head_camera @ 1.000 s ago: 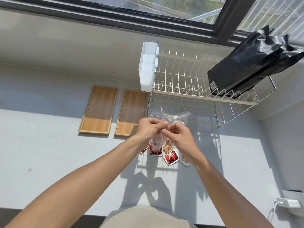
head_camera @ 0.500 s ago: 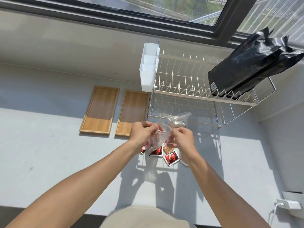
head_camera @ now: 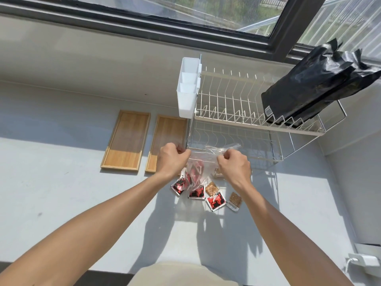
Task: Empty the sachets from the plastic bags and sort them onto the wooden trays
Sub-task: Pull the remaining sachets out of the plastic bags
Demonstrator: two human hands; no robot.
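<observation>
A clear plastic bag (head_camera: 201,162) hangs between my left hand (head_camera: 172,159) and my right hand (head_camera: 234,166), each gripping one side of its mouth. Red-and-black sachets show inside the bag. Below it, on the grey counter, lie loose red-and-black sachets (head_camera: 215,201) and brown sachets (head_camera: 235,200). Two wooden trays lie side by side at the left: the left tray (head_camera: 125,141) and the right tray (head_camera: 165,137), whose near corner my left hand hides. Both trays hold nothing.
A two-tier white wire dish rack (head_camera: 237,120) stands just behind my hands, with a white plastic caddy (head_camera: 187,87) on its left end and a black foil bag (head_camera: 313,87) on its top tier. A white charger (head_camera: 363,260) sits at the right edge.
My hands have moved apart, pulling the bag's mouth wider. One more brown sachet now shows on the counter at the right of the pile.
</observation>
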